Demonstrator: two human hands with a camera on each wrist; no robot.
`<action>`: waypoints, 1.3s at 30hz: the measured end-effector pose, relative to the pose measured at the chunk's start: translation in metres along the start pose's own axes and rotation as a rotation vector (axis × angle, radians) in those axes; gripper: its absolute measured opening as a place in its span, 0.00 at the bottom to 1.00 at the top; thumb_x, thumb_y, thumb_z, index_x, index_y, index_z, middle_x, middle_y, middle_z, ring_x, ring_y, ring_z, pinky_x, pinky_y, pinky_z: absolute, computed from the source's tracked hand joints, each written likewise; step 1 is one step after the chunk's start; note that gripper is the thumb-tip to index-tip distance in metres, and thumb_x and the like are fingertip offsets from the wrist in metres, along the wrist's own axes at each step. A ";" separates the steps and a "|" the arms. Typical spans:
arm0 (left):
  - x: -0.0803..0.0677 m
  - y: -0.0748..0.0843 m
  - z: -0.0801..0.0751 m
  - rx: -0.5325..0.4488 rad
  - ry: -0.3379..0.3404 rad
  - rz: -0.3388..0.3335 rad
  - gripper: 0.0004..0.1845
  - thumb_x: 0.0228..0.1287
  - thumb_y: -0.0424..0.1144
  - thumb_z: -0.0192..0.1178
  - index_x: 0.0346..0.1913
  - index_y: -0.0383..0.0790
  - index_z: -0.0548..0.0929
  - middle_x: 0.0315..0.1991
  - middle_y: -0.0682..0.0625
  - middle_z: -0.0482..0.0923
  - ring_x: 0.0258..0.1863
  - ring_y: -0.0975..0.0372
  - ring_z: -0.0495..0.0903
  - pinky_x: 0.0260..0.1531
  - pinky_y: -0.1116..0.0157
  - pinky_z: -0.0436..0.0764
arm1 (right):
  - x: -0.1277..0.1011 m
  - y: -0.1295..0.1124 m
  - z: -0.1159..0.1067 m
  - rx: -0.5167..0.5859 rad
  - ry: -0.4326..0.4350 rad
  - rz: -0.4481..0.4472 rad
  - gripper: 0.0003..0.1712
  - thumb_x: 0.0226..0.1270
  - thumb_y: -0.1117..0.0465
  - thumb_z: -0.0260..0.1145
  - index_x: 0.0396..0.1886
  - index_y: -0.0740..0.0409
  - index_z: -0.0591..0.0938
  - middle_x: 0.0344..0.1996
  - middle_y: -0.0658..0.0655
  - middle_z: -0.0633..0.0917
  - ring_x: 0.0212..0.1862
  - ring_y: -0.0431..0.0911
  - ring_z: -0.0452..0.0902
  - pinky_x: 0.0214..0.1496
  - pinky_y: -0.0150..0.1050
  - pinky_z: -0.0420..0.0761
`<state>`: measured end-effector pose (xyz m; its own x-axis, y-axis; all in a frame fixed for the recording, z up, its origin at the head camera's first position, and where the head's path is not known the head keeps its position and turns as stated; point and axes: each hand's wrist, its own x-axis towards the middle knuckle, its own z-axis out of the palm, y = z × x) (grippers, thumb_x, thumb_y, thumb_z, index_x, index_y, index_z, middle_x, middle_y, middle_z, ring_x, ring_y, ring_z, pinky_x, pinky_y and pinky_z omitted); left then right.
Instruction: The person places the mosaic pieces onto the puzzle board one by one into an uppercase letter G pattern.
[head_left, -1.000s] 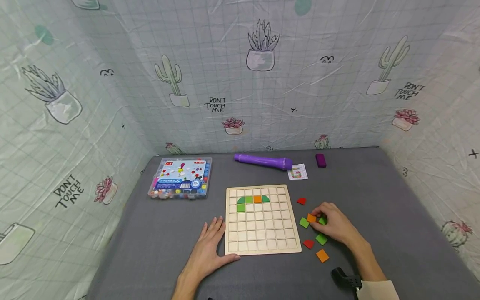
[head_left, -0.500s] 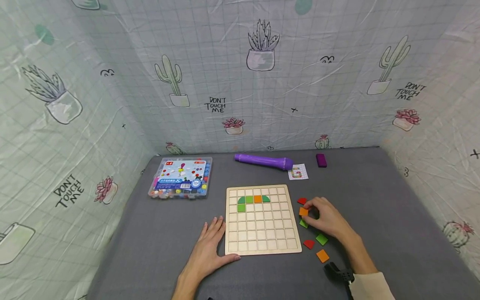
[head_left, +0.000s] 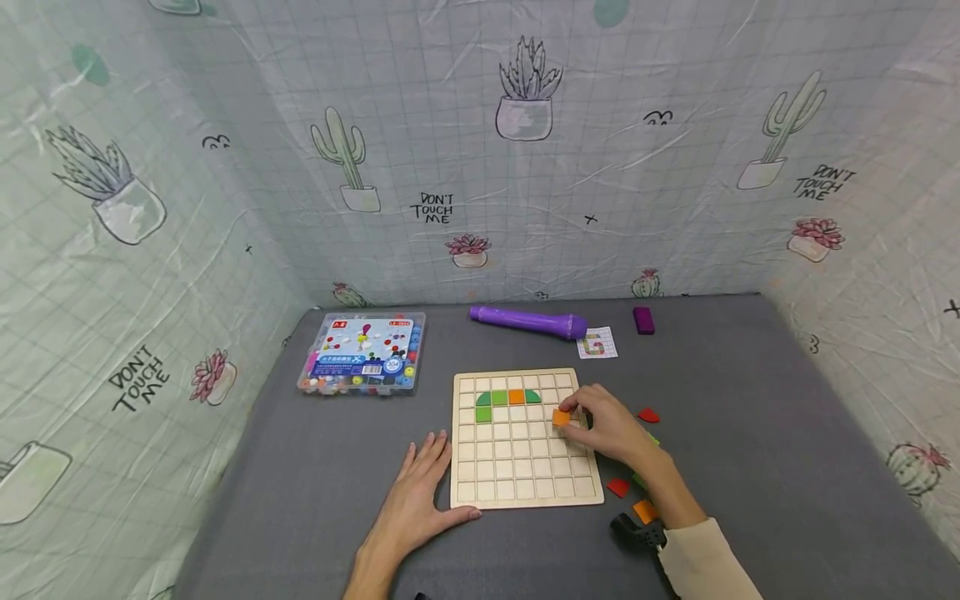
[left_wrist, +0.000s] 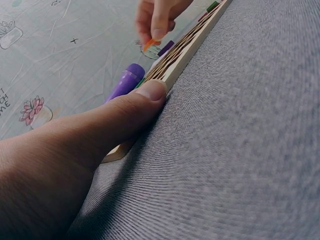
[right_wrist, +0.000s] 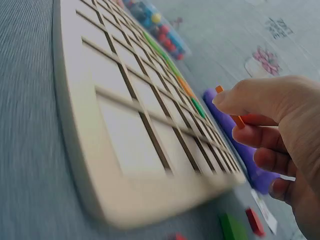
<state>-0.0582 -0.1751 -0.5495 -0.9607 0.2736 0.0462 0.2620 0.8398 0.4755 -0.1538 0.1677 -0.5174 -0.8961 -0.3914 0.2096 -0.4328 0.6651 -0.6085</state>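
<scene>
Between thumb and fingers my right hand (head_left: 609,425) pinches an orange square tile (head_left: 560,417), over the right part of the wooden grid board (head_left: 517,458). The right wrist view shows this tile (right_wrist: 238,121) edge-on, raised above the board. My left hand (head_left: 411,496) lies at the board's lower left, fingers extended along its left side and thumb (left_wrist: 150,91) against its front edge. Set into upper cells are two green squares (head_left: 499,398), an orange square (head_left: 517,397) and two dark green rounded pieces (head_left: 532,397).
Right of the board lie red pieces (head_left: 618,487), an orange tile (head_left: 645,511) and green ones, partly hidden by my right arm. Behind it are a purple microphone-shaped tube (head_left: 525,322), a pattern card (head_left: 597,342), a purple block (head_left: 643,321) and a clear box of beads (head_left: 362,354).
My right hand has carried the orange tile leftward from among the loose pieces to over the board. A red piece now shows right of that hand. My left hand has stayed put.
</scene>
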 end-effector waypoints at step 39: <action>0.000 -0.001 0.000 0.031 0.000 0.009 0.60 0.48 0.77 0.63 0.77 0.40 0.64 0.79 0.47 0.56 0.80 0.54 0.53 0.82 0.51 0.49 | 0.051 -0.045 0.081 0.047 -0.066 -0.243 0.13 0.58 0.52 0.77 0.42 0.48 0.87 0.39 0.45 0.85 0.40 0.37 0.76 0.45 0.35 0.81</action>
<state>-0.0587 -0.1755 -0.5497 -0.9585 0.2807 0.0507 0.2730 0.8514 0.4479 -0.1719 0.0663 -0.5412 -0.7574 -0.5775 0.3047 -0.6281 0.5170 -0.5815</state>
